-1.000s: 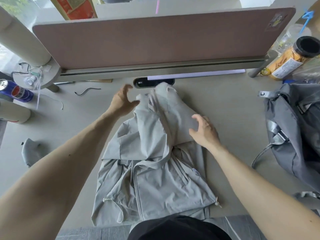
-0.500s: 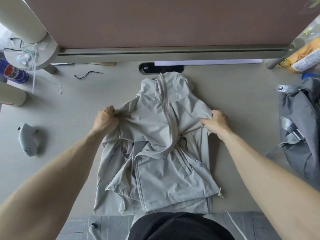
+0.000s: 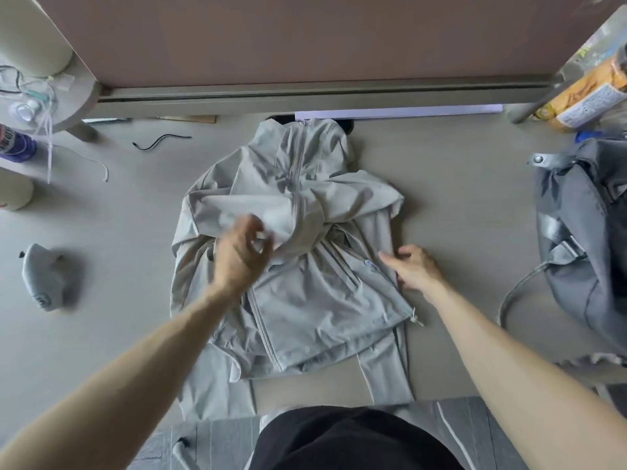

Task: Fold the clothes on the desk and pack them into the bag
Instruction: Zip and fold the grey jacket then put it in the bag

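Observation:
A light grey zip-up jacket (image 3: 315,300) lies front-up in the middle of the desk (image 3: 458,205), collar toward the far partition. Its left sleeve is folded across the chest. My left hand (image 3: 241,259) hovers over that folded sleeve with fingers loosely apart and blurred, gripping nothing. Fingers extended, my right hand (image 3: 415,271) lies flat against the jacket's right edge. The grey bag (image 3: 576,232) lies at the right side of the desk, its strap looping toward me. The jacket's hem hangs over the near desk edge.
A brown partition panel (image 3: 305,39) closes off the far side. On the left lie a small grey pouch-like object (image 3: 44,279), a black cable (image 3: 159,142), a white cord (image 3: 98,167) and a blue can (image 3: 17,144). A snack jar (image 3: 587,93) stands at the far right.
My left hand brought the left sleeve across the chest and let go of it. My right hand slid down the jacket's right edge toward me. The camera tilted further down.

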Demonstrator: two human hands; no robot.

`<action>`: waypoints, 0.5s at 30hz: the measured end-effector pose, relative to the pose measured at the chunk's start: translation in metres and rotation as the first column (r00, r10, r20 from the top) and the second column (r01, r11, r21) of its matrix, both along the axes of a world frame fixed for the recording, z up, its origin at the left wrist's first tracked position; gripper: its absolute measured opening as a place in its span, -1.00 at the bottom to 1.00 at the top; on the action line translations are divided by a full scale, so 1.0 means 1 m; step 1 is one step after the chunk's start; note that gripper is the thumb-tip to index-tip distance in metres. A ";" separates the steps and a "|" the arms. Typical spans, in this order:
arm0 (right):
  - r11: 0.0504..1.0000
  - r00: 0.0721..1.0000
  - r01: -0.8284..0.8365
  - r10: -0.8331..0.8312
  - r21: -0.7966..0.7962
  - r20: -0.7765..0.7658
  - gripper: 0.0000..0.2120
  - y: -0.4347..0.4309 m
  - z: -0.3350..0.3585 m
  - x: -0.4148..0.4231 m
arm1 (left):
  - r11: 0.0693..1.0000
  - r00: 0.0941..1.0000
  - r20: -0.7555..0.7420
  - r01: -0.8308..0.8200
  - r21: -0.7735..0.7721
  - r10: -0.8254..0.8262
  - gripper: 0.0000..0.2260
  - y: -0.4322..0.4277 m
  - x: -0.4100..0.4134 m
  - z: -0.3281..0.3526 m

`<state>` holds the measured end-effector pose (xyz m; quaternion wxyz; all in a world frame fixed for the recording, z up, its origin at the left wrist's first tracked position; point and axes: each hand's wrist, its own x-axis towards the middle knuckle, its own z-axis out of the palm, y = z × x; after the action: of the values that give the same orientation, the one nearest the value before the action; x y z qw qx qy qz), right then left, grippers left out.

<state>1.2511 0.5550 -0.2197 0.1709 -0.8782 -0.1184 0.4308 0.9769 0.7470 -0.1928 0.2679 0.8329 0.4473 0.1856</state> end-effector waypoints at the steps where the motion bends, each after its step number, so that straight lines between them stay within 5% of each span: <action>1: 1.000 1.000 -0.024 0.024 -0.008 -0.009 -0.24 -0.010 -0.004 -0.005 | 0.989 0.990 0.009 0.140 -0.041 -0.140 -0.82 -0.032 0.003 -0.001; 4: 0.999 0.998 -0.053 0.053 -0.006 -0.031 -0.35 -0.030 -0.009 -0.015 | 0.876 0.875 -0.098 0.457 -0.152 -0.474 -0.71 -0.110 0.011 -0.015; 7: 0.994 0.980 0.086 -0.073 0.064 -0.187 -0.57 -0.048 -0.020 -0.014 | 0.862 0.812 -0.325 0.382 -0.333 -0.485 -0.42 -0.137 0.017 -0.029; 9: 0.997 0.978 0.037 -0.022 0.064 -0.209 -0.77 -0.053 -0.015 -0.020 | 0.869 0.746 -0.462 0.334 -0.364 -0.480 -0.33 -0.143 0.017 -0.030; 12: 0.994 0.972 -0.070 0.088 0.088 -0.216 -0.83 -0.058 -0.014 -0.026 | 0.891 0.691 -0.563 0.323 -0.319 -0.453 -0.71 -0.153 0.020 -0.026; 15: 0.989 0.981 -0.105 0.120 0.100 -0.155 -0.82 -0.064 -0.017 -0.025 | 0.903 0.699 -0.574 0.296 -0.312 -0.427 -0.84 -0.167 0.015 -0.023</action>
<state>1.2262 0.4913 -0.2365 0.1950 -0.8238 -0.1733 0.5033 0.9915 0.5803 -0.2157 0.2143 0.8872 0.3535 -0.2051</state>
